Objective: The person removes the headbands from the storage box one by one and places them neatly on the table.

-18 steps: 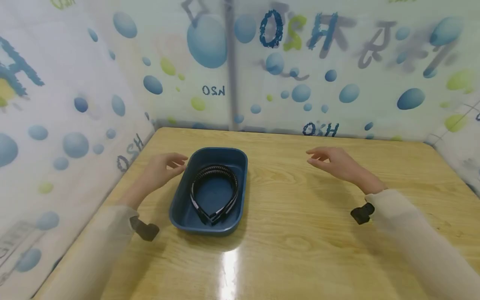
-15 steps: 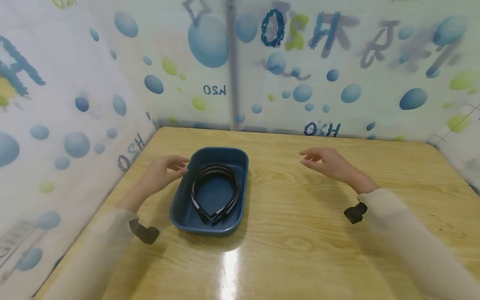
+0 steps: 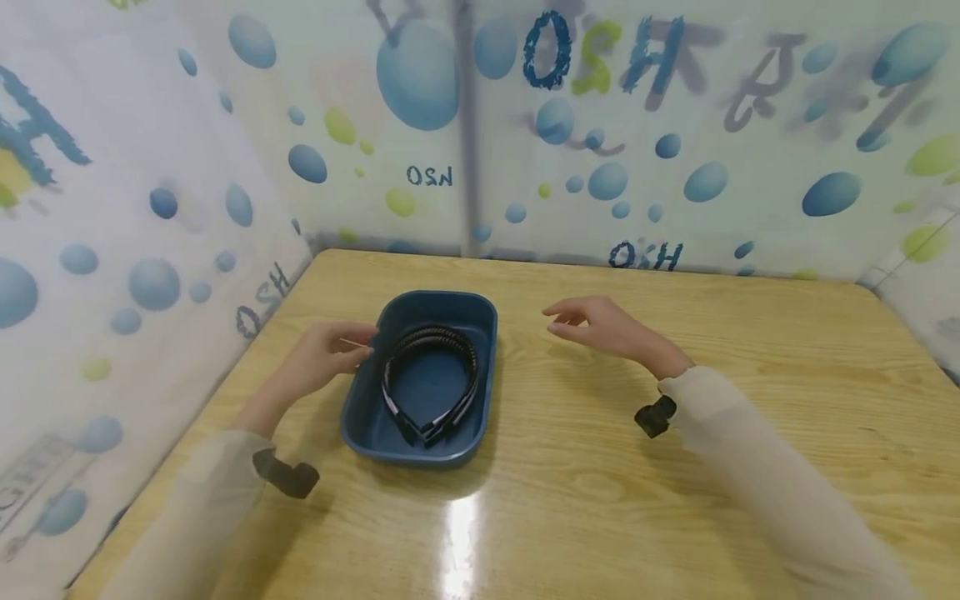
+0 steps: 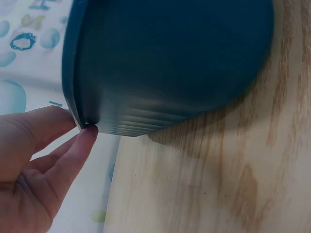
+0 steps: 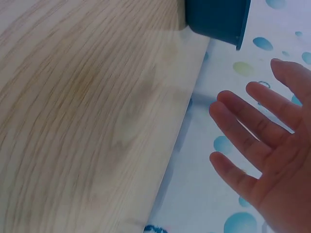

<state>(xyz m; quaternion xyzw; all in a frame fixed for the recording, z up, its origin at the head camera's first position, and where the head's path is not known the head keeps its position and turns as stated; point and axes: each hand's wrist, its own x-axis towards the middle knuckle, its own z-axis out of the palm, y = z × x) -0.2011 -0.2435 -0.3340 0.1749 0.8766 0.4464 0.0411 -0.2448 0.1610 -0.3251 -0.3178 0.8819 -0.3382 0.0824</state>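
Observation:
A dark blue rectangular plastic tray stands on the left half of the table. In it lies a looped black braided cable, its dark ends meeting near the front of the tray. My left hand pinches the tray's left rim between thumb and fingers; the left wrist view shows fingertips on either side of the rim. My right hand hovers over the table to the right of the tray, apart from it, holding nothing. In the right wrist view its fingers are spread and relaxed, below the tray's corner.
The wooden table meets a back wall covered in blue and green bubble print. A similar wall runs close along the left side, near my left forearm. Dark wrist cameras sit on both cuffs.
My right hand has moved left toward the tray. My left hand has shifted slightly down and closed its fingers on the rim. The tray and cable have stayed in place.

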